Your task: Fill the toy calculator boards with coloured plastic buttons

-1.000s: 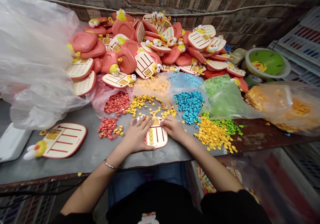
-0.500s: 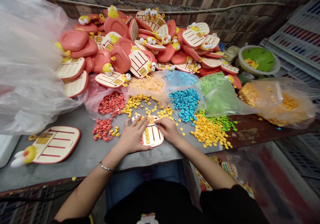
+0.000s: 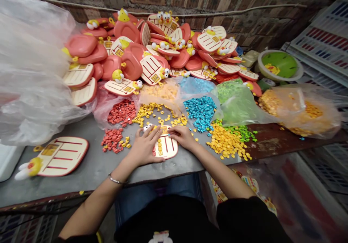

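Note:
A cream toy board (image 3: 171, 149) with dark red slots lies on the table in front of me, its googly-eyed yellow head partly under my left hand. Red and yellow pieces sit in its left-hand slots. My left hand (image 3: 145, 143) rests spread over the board's left side, fingers extended. My right hand (image 3: 183, 136) is at the board's upper right, fingertips pinched on a small blue piece (image 3: 169, 135), mostly hidden by the fingers. Loose yellow pieces (image 3: 179, 121), a blue pile (image 3: 201, 114) and red pieces (image 3: 112, 139) lie around the board.
A second board (image 3: 65, 156) lies at the left. Many red-backed boards (image 3: 127, 60) are heaped against the brick wall. Plastic bags of pieces (image 3: 246, 109) stand behind the yellow pile (image 3: 225, 141). A bowl (image 3: 295, 74) and stacked crates (image 3: 323, 44) are at the right.
My right hand has shifted very slightly left at the board's upper right, still pinching the blue piece. The left hand stays in place. The view has moved slightly.

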### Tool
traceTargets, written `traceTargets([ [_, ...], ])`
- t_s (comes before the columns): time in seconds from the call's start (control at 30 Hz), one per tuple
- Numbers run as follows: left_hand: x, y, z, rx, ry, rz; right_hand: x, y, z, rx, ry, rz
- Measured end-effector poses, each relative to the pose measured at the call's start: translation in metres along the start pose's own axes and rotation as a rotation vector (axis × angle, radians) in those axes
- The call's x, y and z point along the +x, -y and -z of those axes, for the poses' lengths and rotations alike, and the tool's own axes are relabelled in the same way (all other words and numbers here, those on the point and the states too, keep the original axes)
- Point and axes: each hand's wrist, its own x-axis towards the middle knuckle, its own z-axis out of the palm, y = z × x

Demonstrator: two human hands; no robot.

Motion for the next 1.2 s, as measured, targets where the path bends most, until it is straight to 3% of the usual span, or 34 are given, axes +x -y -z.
traceTargets([
  [0.1,0.000,0.001,0.000,-0.008,-0.002,0.010,0.003,-0.002,0.008,0.050,0.087,-0.009],
  [0.23,0.000,0.003,-0.002,-0.025,0.002,0.008,0.003,-0.001,0.009,-0.048,-0.008,0.011],
  [0.37,0.001,0.004,-0.004,-0.041,0.007,0.004,0.001,0.000,0.003,-0.050,0.009,0.077],
  [0.63,0.000,0.003,-0.005,-0.017,-0.002,0.007,-0.008,0.002,-0.018,-0.055,-0.148,0.010],
  [1.0,-0.001,0.002,-0.004,0.010,0.036,0.024,0.004,-0.001,-0.006,0.015,0.008,0.086],
  [1.2,-0.001,0.001,0.000,0.036,0.043,0.016,-0.001,0.002,-0.022,-0.034,-0.160,0.002],
])
